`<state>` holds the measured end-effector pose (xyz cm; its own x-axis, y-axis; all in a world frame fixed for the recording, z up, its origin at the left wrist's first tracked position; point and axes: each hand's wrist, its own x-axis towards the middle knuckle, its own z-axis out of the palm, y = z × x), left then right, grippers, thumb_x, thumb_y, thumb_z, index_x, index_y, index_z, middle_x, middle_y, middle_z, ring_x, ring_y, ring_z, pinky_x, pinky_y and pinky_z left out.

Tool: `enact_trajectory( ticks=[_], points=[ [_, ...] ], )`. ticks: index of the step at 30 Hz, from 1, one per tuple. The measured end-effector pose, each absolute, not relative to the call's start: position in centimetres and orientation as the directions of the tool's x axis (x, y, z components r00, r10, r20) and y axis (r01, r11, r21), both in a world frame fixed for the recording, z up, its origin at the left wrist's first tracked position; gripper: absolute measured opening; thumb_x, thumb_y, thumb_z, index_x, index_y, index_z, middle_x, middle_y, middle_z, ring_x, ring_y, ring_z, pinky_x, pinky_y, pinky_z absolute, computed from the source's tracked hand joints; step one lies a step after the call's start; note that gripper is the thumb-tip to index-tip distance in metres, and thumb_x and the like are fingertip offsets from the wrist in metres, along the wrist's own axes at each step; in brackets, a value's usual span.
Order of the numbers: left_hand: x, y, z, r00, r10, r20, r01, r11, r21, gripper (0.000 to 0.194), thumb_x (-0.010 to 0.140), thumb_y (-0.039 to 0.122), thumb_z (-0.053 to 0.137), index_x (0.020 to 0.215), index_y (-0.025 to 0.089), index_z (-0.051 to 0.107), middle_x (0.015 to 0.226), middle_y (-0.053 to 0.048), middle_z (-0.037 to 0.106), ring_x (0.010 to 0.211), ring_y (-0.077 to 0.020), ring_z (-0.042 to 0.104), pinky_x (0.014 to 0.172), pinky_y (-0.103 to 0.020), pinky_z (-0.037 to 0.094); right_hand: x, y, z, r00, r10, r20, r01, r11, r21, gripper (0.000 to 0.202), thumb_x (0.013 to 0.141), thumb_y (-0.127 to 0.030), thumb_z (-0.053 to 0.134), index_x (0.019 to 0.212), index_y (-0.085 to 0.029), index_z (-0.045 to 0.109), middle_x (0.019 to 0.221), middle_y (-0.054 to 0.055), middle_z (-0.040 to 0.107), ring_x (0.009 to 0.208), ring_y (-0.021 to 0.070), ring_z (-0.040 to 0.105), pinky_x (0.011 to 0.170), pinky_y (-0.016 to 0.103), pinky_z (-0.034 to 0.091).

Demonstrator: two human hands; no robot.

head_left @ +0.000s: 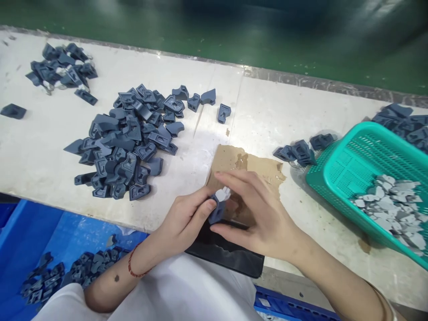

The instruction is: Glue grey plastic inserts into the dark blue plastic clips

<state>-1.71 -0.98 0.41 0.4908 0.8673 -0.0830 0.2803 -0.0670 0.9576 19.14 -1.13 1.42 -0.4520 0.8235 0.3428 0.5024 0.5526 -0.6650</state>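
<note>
The left hand (182, 220) pinches a blue-grey part (217, 214) and white piece (222, 194); beside it, the right hand (267, 218) spreads, seemingly free.

A white, scuffed surface (252, 118) spreads beneath and around the left grip (183, 220), with a seam running across it beyond the grip and a narrow grey strip (301, 81) along its far edge. Past that strip lies a green floor (133, 38), blurred towards the top. A torn, stained brown cardboard sheet (230, 156) sits just beyond the grip; a flat black slab (230, 256) lies below it. Well right stands a perforated turquoise plastic basket (337, 158); a blue plastic bin (23, 232) occupies the lower left.
</note>
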Motion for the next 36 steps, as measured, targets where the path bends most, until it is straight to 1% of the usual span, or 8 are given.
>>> enact_trajectory(
  ticks=[6,12,22,25,27,30,33,36],
  points=[
    [-1.5,-1.0,0.7,0.567,0.819,-0.089,0.243,-0.064,0.968,0.043,0.111,0.045,0.031,0.08,0.02,0.049,0.072,0.001,0.054,0.061,-0.0125,0.048,0.061,-0.026,0.042,18.4,-1.1,0.8,-0.479,0.753,0.451,0.571,0.657,-0.492,0.045,0.096,-0.031,0.065,0.137,-0.017,0.052,0.118,0.014,0.073,0.104,0.0267,0.07,0.094,0.042,0.059],
    [-1.5,-0.9,0.7,0.619,0.785,-0.04,0.161,-0.076,0.984,0.031,0.103,0.047,0.053,0.093,0.018,0.056,0.075,0.001,0.054,0.065,-0.013,0.05,0.058,-0.025,0.04,18.5,-1.0,1.1,-0.47,0.712,0.521,0.559,0.697,-0.449,0.033,0.095,-0.026,0.063,0.125,-0.014,0.056,0.1,0.013,0.074,0.088,0.0244,0.07,0.077,0.036,0.06],
    [-1.6,-1.0,0.5,0.621,0.781,-0.061,0.238,-0.114,0.964,0.037,0.105,0.049,0.05,0.089,0.017,0.059,0.074,-0.001,0.06,0.064,-0.0149,0.056,0.058,-0.026,0.041,18.5,-1.0,0.7,-0.494,0.691,0.528,0.549,0.719,-0.427,0.032,0.096,-0.029,0.062,0.125,-0.014,0.06,0.095,0.012,0.073,0.085,0.025,0.07,0.076,0.038,0.061],
    [-1.8,-1.2,0.4,0.607,0.795,-0.008,0.185,-0.131,0.974,0.032,0.106,0.045,0.05,0.102,0.017,0.066,0.083,-0.004,0.07,0.072,-0.0178,0.067,0.065,-0.027,0.051,19.1,-0.7,0.8,-0.487,0.702,0.52,0.563,0.707,-0.427,0.041,0.095,-0.037,0.067,0.129,-0.014,0.06,0.098,0.013,0.074,0.086,0.0257,0.07,0.075,0.038,0.057],
    [-1.8,-1.2,0.2,0.571,0.819,0.061,0.145,-0.174,0.974,0.03,0.108,0.036,0.048,0.124,0.018,0.065,0.107,-0.01,0.078,0.099,-0.0225,0.075,0.085,-0.032,0.058,20.2,-0.2,1.2,-0.437,0.749,0.499,0.644,0.647,-0.408,0.048,0.093,-0.043,0.069,0.132,-0.019,0.06,0.102,0.012,0.074,0.09,0.0283,0.069,0.078,0.041,0.054],
    [-1.6,-1.2,0.0,0.55,0.812,0.196,0.156,-0.33,0.931,0.034,0.105,0.023,0.051,0.138,0.02,0.062,0.134,-0.011,0.074,0.137,-0.0239,0.063,0.116,-0.038,0.05,22.4,0.7,2.0,-0.283,0.846,0.452,0.848,0.44,-0.294,0.056,0.092,-0.053,0.071,0.136,-0.022,0.061,0.115,0.017,0.071,0.107,0.0382,0.066,0.093,0.054,0.051],
    [-1.1,-1.0,-0.2,0.592,0.765,0.253,0.24,-0.468,0.851,0.032,0.102,0.015,0.055,0.132,0.018,0.065,0.133,-0.009,0.075,0.144,-0.0227,0.057,0.124,-0.04,0.043,24.7,1.2,2.4,-0.081,0.914,0.397,0.975,0.156,-0.161,0.062,0.094,-0.057,0.067,0.141,-0.018,0.06,0.131,0.026,0.062,0.129,0.0522,0.052,0.106,0.072,0.041],
    [-0.6,-0.9,-0.3,0.617,0.743,0.26,0.305,-0.531,0.791,0.028,0.101,0.012,0.055,0.125,0.015,0.068,0.131,-0.009,0.077,0.142,-0.0232,0.059,0.125,-0.041,0.043,26.3,1.1,2.0,0.067,0.946,0.317,0.993,-0.033,-0.114,0.063,0.098,-0.057,0.059,0.147,-0.017,0.058,0.15,0.028,0.048,0.144,0.061,0.035,0.111,0.081,0.031]
  ],
)
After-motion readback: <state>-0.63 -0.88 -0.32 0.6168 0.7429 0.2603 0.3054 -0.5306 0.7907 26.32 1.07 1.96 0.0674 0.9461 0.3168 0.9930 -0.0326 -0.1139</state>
